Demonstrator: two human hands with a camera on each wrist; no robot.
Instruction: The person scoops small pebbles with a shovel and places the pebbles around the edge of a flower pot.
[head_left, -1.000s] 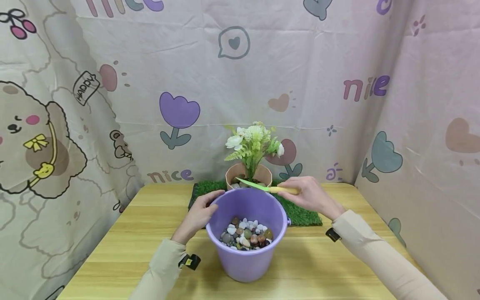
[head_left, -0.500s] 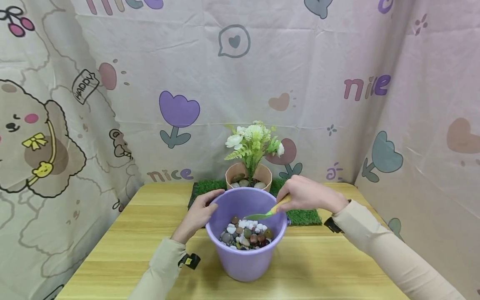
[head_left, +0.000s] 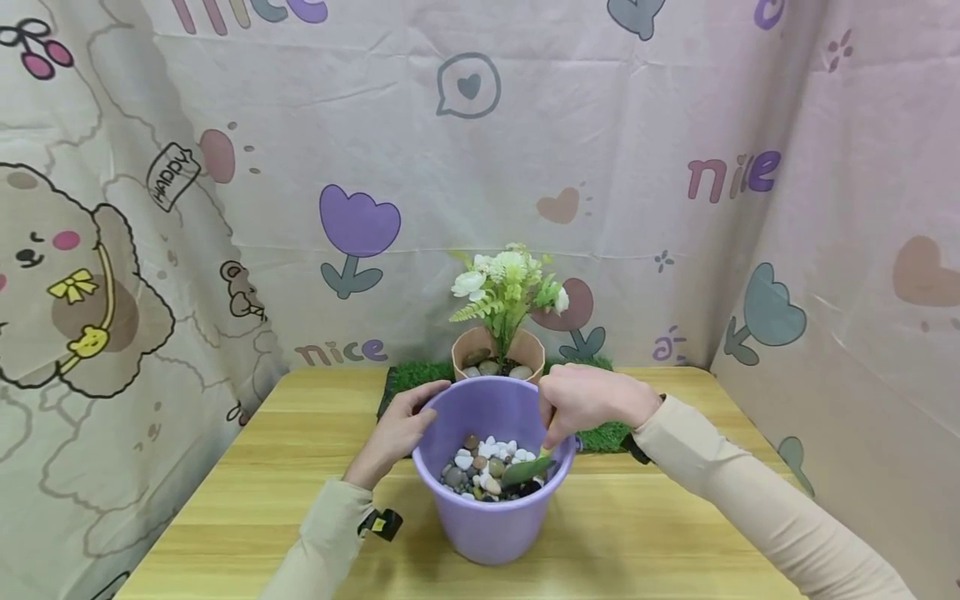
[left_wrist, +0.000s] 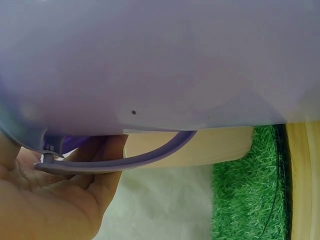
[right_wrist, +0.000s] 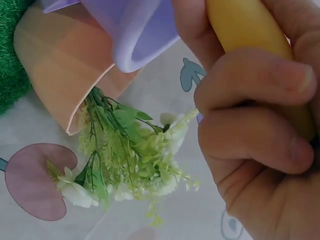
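A purple bucket [head_left: 491, 529] stands on the table, with several white, brown and grey pebbles [head_left: 468, 475] lying inside. My left hand [head_left: 401, 425] grips its rim at the left; the left wrist view shows the palm and fingers [left_wrist: 107, 160] beside the bucket's handle [left_wrist: 135, 161]. My right hand [head_left: 588, 404] is over the bucket's right rim, fingers curled round the yellow handle of a small trowel [right_wrist: 255, 30]. The trowel's green blade [head_left: 525, 472] points down among the pebbles inside the bucket, its edge partly sunk among them.
Behind the bucket, a peach flowerpot [head_left: 461, 354] with stones and white flowers [head_left: 510, 271] stands on a green artificial grass mat [head_left: 420, 375]. The wooden table [head_left: 285, 467] ends at a patterned cloth [head_left: 480, 167] at the back.
My right hand has carried the trowel from over the bucket's far rim down into the bucket, tilting the blade into the pebbles. My left hand and the bucket have stayed put.
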